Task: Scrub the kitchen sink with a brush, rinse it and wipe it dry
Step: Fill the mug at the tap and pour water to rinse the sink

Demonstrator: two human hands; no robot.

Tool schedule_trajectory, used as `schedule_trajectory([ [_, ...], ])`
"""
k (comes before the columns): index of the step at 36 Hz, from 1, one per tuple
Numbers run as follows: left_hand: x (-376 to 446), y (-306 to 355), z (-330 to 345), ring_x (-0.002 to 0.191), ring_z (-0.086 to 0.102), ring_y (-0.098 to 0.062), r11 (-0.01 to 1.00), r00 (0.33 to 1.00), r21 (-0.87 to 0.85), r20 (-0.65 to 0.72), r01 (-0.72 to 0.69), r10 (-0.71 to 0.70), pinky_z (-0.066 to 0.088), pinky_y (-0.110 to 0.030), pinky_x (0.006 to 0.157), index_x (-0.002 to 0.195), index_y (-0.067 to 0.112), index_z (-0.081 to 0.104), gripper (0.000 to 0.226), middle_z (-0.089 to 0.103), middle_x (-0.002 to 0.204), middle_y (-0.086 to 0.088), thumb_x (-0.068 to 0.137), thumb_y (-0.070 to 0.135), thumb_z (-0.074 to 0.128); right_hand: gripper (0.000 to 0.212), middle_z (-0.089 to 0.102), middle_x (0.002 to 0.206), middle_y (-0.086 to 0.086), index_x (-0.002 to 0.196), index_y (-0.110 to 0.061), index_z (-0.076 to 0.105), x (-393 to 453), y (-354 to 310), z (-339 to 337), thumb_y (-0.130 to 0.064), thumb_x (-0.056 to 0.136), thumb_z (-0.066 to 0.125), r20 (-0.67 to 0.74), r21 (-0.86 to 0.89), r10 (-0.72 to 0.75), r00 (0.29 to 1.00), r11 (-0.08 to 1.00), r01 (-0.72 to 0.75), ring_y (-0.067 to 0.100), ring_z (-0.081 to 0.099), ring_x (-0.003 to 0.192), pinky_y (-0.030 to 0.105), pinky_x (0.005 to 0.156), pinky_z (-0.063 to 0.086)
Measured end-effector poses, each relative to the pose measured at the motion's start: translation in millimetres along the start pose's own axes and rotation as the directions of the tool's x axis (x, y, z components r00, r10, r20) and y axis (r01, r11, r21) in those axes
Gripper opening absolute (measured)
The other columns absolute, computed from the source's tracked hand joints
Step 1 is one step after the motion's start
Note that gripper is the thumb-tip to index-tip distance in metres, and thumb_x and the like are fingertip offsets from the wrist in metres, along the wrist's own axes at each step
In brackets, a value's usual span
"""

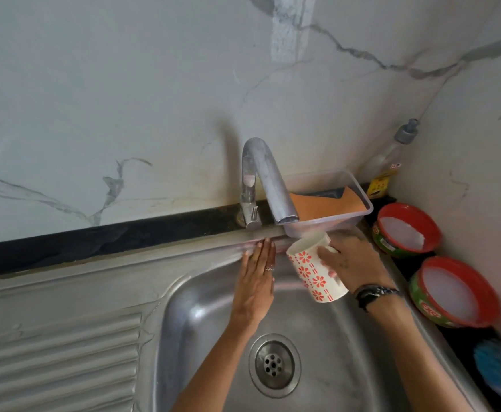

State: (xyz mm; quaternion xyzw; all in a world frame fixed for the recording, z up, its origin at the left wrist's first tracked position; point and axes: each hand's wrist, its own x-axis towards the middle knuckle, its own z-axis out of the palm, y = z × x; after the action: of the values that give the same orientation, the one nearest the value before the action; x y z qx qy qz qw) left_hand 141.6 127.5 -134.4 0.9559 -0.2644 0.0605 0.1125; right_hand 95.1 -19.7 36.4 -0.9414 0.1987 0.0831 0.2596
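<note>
Right grip (347,263) tilts mug (314,269) over sink (201,310).

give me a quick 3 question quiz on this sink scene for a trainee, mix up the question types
1. True or false: the left hand lies flat with straight fingers on the back rim of the sink.
2. What does the right hand hold? A) brush B) mug C) sponge
3. Fill in: the orange cloth lies in a clear plastic ____ behind the tap.

Key: 1 true. 2 B, a white mug with red flowers, tilted under the spout. 3 the tub.
</note>
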Motion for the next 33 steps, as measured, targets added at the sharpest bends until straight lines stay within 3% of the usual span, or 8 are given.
schedule_trajectory([
  [4,-4,-3,5,0.138,0.028,-0.021,0.994,0.994,0.030,0.003,-0.105,0.105,0.008,-0.040,0.117,0.140,0.007,0.039,0.090,0.035,0.148,-0.008,0.061,0.013,0.082,0.026,0.069,0.079,0.011,0.078,-0.006,0.063,-15,27,-4,-0.024,0.092,0.051,0.001,0.141,0.122,0.992,0.983,-0.121,0.029,0.064,0.076,0.039,0.074,0.053],
  [8,-6,-3,1,0.134,0.039,-0.022,0.990,0.985,-0.008,-0.102,-0.141,0.139,0.032,-0.046,0.109,0.137,0.006,0.044,0.078,0.041,0.144,-0.010,0.068,0.014,0.080,0.027,0.065,0.064,0.004,0.070,-0.010,0.063,-25,43,-3,-0.021,0.093,0.051,0.009,0.224,0.175,0.985,0.959,-0.173,0.023,0.062,0.069,0.042,0.074,0.054],
  [14,17,20,-29,0.137,0.029,-0.026,0.964,0.961,-0.245,-0.276,-0.102,0.032,0.033,-0.037,0.102,0.146,0.012,0.023,0.067,0.031,0.149,-0.013,0.089,0.016,0.056,0.028,0.066,0.063,0.001,0.071,-0.010,0.066,-37,58,6,-0.024,0.091,0.053,-0.001,0.331,0.232,0.973,0.918,-0.219,0.022,0.063,0.070,0.044,0.076,0.055],
  [18,37,30,-43,0.119,0.054,-0.031,0.923,0.969,-0.379,-0.246,-0.065,-0.033,0.054,-0.038,0.082,0.146,0.022,0.027,0.069,0.043,0.139,-0.018,0.087,0.014,0.063,0.030,0.066,0.064,0.001,0.060,-0.018,0.061,-43,63,7,-0.022,0.089,0.055,-0.004,0.353,0.213,0.977,0.914,-0.198,0.023,0.064,0.072,0.042,0.075,0.055],
  [22,60,34,-59,0.096,0.067,-0.027,0.847,0.969,-0.529,-0.174,0.058,-0.175,0.056,-0.042,0.074,0.134,0.017,0.049,0.042,0.056,0.128,-0.016,0.092,0.019,0.057,0.018,0.067,0.072,0.000,0.072,-0.017,0.063,-45,67,5,-0.025,0.088,0.059,0.038,0.295,0.153,0.988,0.942,-0.157,0.017,0.063,0.073,0.034,0.073,0.053],
  [26,73,33,-67,0.087,0.069,-0.022,0.859,0.975,-0.512,-0.184,0.011,-0.122,0.056,-0.032,0.071,0.109,0.010,0.060,0.021,0.070,0.100,-0.008,0.090,0.020,0.060,0.017,0.068,0.078,0.001,0.084,-0.014,0.066,-42,71,2,-0.026,0.091,0.054,0.066,0.208,0.138,0.988,0.967,-0.149,0.018,0.064,0.079,0.031,0.073,0.052],
  [30,76,26,-66,0.081,0.069,-0.020,0.836,0.981,-0.547,-0.145,0.028,-0.127,0.059,-0.036,0.067,0.109,0.013,0.060,0.021,0.071,0.094,-0.008,0.090,0.023,0.060,0.028,0.070,0.088,0.007,0.095,-0.006,0.068,-34,73,-1,-0.027,0.093,0.050,0.104,0.154,0.121,0.987,0.979,-0.136,0.018,0.065,0.076,0.034,0.072,0.056],
  [33,77,28,-77,0.092,0.067,-0.020,0.791,0.976,-0.611,-0.151,0.033,-0.158,0.051,-0.008,0.069,0.106,0.008,0.062,0.019,0.069,0.104,-0.011,0.090,0.017,0.061,0.030,0.068,0.075,0.003,0.092,-0.005,0.066,-24,63,-3,-0.027,0.095,0.046,0.190,0.077,0.017,0.982,0.996,-0.033,0.004,0.053,0.055,0.017,0.054,0.043],
])
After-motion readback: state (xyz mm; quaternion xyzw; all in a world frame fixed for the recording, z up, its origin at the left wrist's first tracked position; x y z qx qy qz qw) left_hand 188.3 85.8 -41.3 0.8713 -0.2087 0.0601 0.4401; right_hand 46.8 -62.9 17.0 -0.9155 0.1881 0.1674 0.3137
